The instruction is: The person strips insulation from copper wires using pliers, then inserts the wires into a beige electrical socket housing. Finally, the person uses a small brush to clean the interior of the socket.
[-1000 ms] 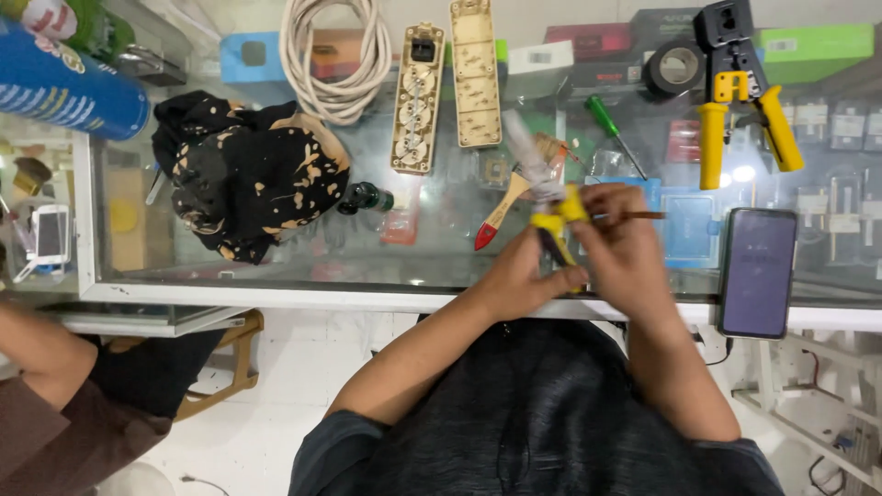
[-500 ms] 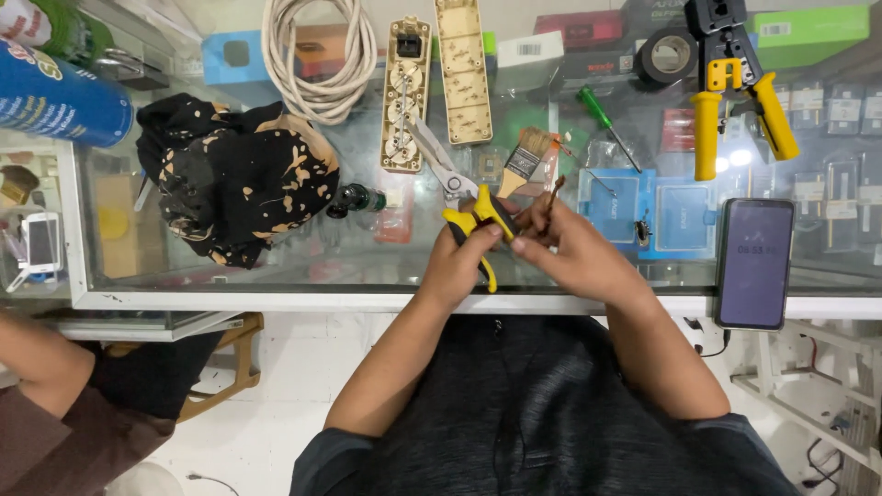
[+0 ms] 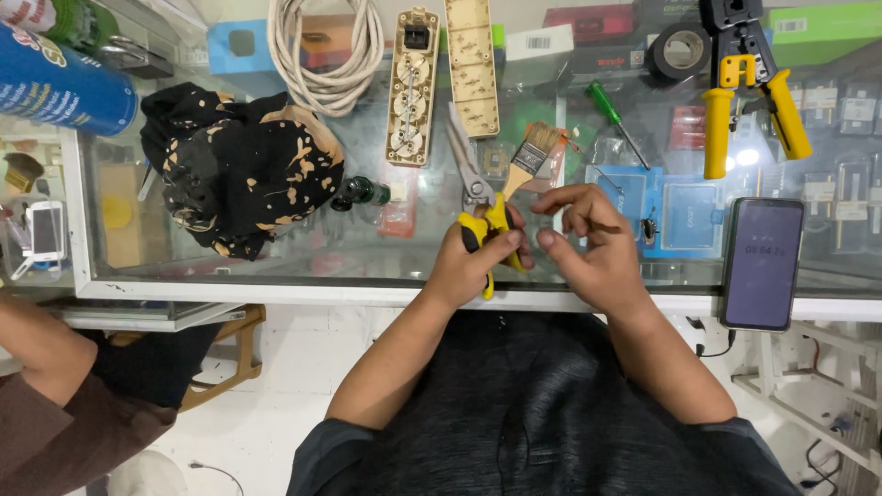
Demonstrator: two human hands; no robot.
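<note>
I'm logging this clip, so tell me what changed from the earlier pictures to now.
The left hand keeps its grip on the yellow-handled cutters and has brought them left and nearer the counter edge. The right hand followed, its fingers pinching a thin wire. Paintbrush, crimping tool, phone and power strip stayed put.

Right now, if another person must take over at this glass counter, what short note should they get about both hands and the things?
Left hand: closed around the yellow handles of the scissors, blades pointing away over the glass counter.
Right hand: fingers pinched on a thin dark wire piece, just right of the scissors; what it is exactly is too small to tell.
Nearby: paintbrush beside the blades, opened power strip and its cover beyond, green screwdriver, yellow crimping tool, phone at right.
Done: strip lies open. Left: strip not closed.
</note>
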